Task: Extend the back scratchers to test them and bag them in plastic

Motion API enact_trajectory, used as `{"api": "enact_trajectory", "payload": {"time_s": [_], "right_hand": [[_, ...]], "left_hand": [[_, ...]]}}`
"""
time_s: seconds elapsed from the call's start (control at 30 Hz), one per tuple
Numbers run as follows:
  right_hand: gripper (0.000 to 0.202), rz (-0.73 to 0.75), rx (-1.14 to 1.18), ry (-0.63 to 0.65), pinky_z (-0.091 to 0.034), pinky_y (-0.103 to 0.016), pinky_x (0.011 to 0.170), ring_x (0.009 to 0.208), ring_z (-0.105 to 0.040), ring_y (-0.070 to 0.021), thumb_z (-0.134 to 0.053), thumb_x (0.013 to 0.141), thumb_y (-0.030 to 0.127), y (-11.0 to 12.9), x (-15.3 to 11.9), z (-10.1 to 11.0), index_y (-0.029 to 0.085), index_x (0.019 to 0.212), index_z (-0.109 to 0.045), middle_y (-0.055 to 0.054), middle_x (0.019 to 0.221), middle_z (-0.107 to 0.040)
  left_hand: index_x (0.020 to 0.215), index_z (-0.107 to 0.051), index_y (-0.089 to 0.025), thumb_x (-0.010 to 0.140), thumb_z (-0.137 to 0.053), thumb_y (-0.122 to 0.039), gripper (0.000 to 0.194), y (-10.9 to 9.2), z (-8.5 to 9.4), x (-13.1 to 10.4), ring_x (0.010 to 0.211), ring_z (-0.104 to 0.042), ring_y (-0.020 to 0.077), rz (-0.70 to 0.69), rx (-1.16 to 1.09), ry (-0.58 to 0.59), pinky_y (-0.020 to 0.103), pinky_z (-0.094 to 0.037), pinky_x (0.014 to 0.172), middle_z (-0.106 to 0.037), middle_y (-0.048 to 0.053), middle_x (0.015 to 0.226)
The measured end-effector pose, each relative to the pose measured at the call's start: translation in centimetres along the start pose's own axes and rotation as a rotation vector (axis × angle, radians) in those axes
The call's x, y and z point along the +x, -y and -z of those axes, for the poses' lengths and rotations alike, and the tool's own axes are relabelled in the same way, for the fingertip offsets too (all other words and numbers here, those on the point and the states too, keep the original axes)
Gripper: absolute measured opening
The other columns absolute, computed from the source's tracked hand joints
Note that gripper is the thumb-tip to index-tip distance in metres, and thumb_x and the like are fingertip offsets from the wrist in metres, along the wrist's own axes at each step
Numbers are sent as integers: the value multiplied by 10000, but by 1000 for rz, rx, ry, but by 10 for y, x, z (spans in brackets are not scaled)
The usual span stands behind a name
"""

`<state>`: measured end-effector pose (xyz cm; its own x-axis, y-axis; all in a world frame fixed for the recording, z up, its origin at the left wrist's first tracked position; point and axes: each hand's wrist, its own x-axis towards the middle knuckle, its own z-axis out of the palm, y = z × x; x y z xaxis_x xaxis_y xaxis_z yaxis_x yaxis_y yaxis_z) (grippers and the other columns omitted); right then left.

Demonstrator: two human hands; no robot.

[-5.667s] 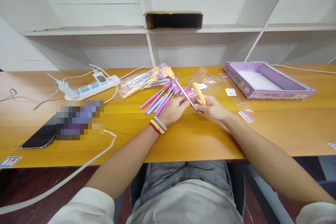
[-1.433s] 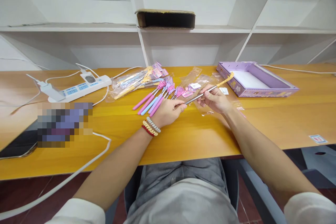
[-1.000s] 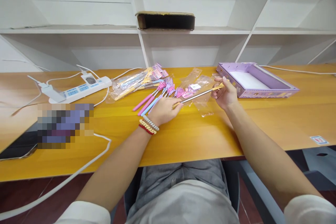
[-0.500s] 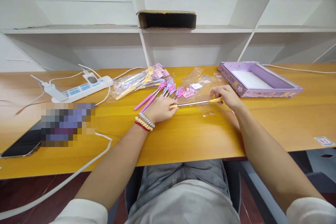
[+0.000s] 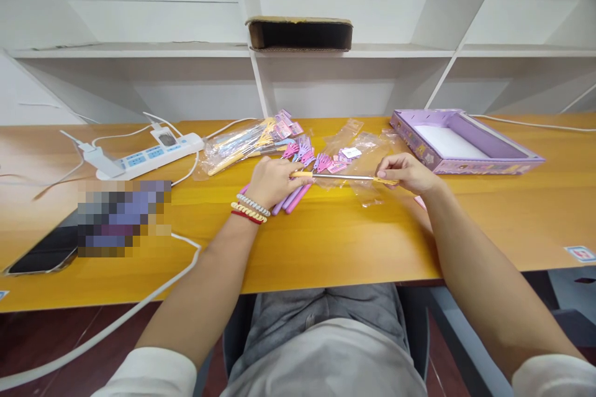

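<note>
Between my two hands a yellow back scratcher [image 5: 342, 176] with a shiny metal rod is held level above the table. My left hand [image 5: 270, 183], with bead bracelets at its wrist, is closed round the yellow handle. At the other end, my right hand [image 5: 412, 175] pinches the yellow head, mostly covered by the fingers. Several pink, purple and blue back scratchers [image 5: 298, 198] lie under and beyond my left hand, which hides part of them. Their small hand-shaped heads [image 5: 322, 162] point away from me, beside pink tags [image 5: 339, 165].
Bagged back scratchers [image 5: 246, 147] lie farther back. Loose clear wrappers [image 5: 367, 192] are near my right hand. A purple box tray [image 5: 475, 165] stands right. At left are a power strip [image 5: 153, 155], a phone [image 5: 44, 248] and a white cable [image 5: 181, 265]. White shelves [image 5: 186, 49] rise behind.
My left hand has moved slightly up and left with the handle, uncovering pink and purple handles below it. My right fingers have closed more around the head. The view has shifted slightly.
</note>
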<state>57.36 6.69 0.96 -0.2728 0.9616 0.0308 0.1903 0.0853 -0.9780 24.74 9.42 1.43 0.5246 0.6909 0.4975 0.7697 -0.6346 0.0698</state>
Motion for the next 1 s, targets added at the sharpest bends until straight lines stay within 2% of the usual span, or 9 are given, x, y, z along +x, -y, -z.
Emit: {"api": "enact_trajectory", "payload": {"time_s": [0.17,0.33,0.57,0.67,0.77,0.87,1.0], "right_hand": [[236,63,139,45,-260,-241,434,409,-405,-57,-769,652,299,-2,0,5,148,603,-594,10,558,-559],[190,106,170,39,-233,-238,444,466,-425,-66,-769,621,233,-6,2,12,148,588,-602,2,586,-568],[162,111,102,36,-266,-237,470,522,-437,-75,-757,579,165,-8,3,11,150,580,-596,8,598,-563],[140,57,91,43,-287,-229,454,488,-451,-71,-751,593,179,-7,3,5,149,672,-638,7,602,-585],[220,20,130,76,-325,-225,427,486,-533,-104,-766,590,197,-7,3,0,151,780,-664,-7,614,-620],[234,9,143,97,-329,-214,389,465,-560,-118,-785,577,218,-7,4,-5,143,765,-668,-19,601,-634],[214,-2,119,118,-316,-196,358,388,-495,-79,-802,554,238,-2,6,-19,134,672,-658,-9,549,-621]], "left_hand": [[774,-727,-182,729,-616,-583,419,7,3,0,727,-596,188,123,-81,-21,312,-390,693,-691,61,755],[788,-726,-167,709,-679,-442,291,5,12,-1,621,-562,125,189,-430,92,248,-409,587,-685,21,701],[827,-711,-133,693,-708,-340,247,-1,17,-2,496,-517,84,302,-807,210,192,-391,462,-642,3,585],[846,-713,-126,671,-730,-337,275,-1,16,-2,463,-494,70,346,-851,210,184,-375,431,-647,6,591],[815,-719,-114,671,-731,-350,277,-1,15,-2,451,-490,69,364,-869,210,183,-369,419,-644,13,575],[793,-726,-114,671,-728,-360,274,-2,14,-2,487,-529,84,362,-881,225,188,-402,453,-659,24,592],[787,-734,-127,662,-727,-364,268,-6,9,-2,565,-587,114,343,-879,215,208,-447,514,-699,49,682]]}}
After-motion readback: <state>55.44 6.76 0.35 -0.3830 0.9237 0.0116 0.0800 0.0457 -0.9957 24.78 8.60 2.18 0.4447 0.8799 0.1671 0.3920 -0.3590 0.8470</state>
